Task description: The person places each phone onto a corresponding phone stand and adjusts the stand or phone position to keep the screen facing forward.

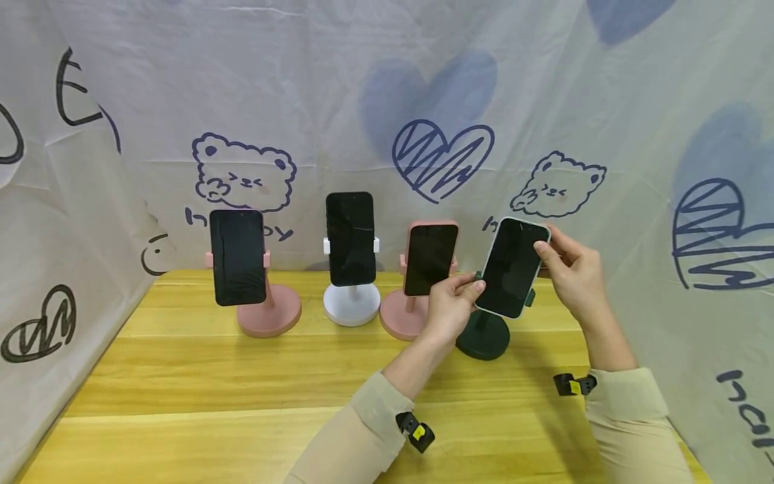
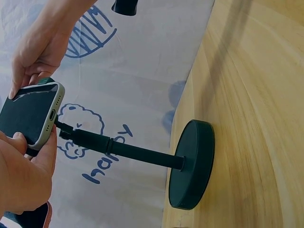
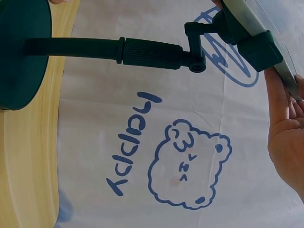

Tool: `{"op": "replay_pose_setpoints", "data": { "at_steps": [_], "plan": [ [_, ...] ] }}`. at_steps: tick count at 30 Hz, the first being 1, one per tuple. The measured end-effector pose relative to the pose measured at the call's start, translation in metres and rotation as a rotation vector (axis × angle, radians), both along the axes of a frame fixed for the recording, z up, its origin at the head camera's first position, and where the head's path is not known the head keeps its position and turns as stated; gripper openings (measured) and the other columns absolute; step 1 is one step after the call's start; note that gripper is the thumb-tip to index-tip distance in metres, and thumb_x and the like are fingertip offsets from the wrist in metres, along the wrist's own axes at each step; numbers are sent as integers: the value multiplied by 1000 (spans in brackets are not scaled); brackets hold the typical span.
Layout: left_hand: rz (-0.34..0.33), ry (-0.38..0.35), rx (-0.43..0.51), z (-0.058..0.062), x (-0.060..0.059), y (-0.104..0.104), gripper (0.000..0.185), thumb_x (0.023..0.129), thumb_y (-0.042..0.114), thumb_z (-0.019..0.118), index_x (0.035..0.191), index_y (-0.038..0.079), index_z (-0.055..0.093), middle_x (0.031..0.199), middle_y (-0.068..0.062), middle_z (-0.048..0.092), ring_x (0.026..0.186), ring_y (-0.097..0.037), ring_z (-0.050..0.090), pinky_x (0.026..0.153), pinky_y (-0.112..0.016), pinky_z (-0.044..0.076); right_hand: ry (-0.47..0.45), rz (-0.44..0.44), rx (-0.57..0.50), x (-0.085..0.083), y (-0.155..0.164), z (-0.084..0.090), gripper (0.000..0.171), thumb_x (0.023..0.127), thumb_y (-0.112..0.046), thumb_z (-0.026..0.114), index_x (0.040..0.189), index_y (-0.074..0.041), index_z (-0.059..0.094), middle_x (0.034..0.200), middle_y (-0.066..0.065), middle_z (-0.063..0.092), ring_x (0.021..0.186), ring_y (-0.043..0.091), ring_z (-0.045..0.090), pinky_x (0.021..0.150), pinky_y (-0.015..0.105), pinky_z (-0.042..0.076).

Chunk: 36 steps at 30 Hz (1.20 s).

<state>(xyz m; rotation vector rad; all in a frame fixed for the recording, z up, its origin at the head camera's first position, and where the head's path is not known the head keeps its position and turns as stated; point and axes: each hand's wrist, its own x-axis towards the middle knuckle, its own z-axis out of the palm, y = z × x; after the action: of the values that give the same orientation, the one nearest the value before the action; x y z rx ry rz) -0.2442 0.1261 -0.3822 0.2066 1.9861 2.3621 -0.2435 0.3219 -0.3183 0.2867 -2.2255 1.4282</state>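
A smartphone (image 1: 512, 269) in a pale case leans in the holder of a dark green phone stand (image 1: 484, 341), its dark screen facing me and its top tipped to the right. My right hand (image 1: 574, 272) pinches the phone's upper right edge, thumb on the front and fingers behind. At the lower left edge my left hand (image 1: 450, 306) grips the phone beside the holder, with the thumb at the screen side. One green clamp arm (image 3: 260, 51) hooks over the case edge in the right wrist view. The stand's pole (image 2: 142, 154) rises from its round base.
Left of the green stand are a pink stand (image 1: 399, 316) with a phone, partly behind my left hand, a white stand (image 1: 352, 306) with a phone, and another pink stand (image 1: 272, 316) with a phone. Behind the wooden table (image 1: 242, 403) hangs a printed cloth (image 1: 338, 87).
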Motion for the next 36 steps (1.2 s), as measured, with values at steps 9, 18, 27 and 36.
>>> {"op": "replay_pose_setpoints", "data": {
  "at_steps": [9, 18, 27, 36],
  "plan": [
    [13, -36, 1, 1, -1, 2, 30, 96, 20, 68, 124, 9, 71, 115, -6, 75, 100, -13, 69, 87, -31, 61, -1, 5, 7, 1, 0, -1, 49, 100, -16, 62, 145, 0, 51, 95, -26, 69, 76, -6, 68, 67, 16, 60],
    [8, -27, -5, 2, -1, 1, 30, 96, 21, 68, 124, 9, 71, 117, -7, 74, 111, -17, 69, 98, -37, 59, -27, 6, 10, 3, 2, -6, 51, 100, -18, 62, 146, 1, 50, 91, -25, 68, 72, -6, 68, 65, 14, 59],
    [11, -13, -4, -1, 0, 2, 30, 96, 20, 68, 124, 7, 71, 117, -8, 75, 112, -18, 69, 100, -37, 57, -8, -5, 41, 5, 1, -9, 50, 101, -19, 62, 146, -2, 51, 91, -26, 67, 73, -7, 67, 66, 14, 59],
    [18, -15, 3, -1, -1, 2, 30, 96, 20, 69, 123, 8, 72, 118, -8, 74, 114, -19, 69, 106, -41, 54, 3, 0, 46, 6, 0, -9, 50, 101, -19, 61, 146, -1, 50, 95, -28, 66, 78, -9, 67, 70, 11, 58]
  ]
}}
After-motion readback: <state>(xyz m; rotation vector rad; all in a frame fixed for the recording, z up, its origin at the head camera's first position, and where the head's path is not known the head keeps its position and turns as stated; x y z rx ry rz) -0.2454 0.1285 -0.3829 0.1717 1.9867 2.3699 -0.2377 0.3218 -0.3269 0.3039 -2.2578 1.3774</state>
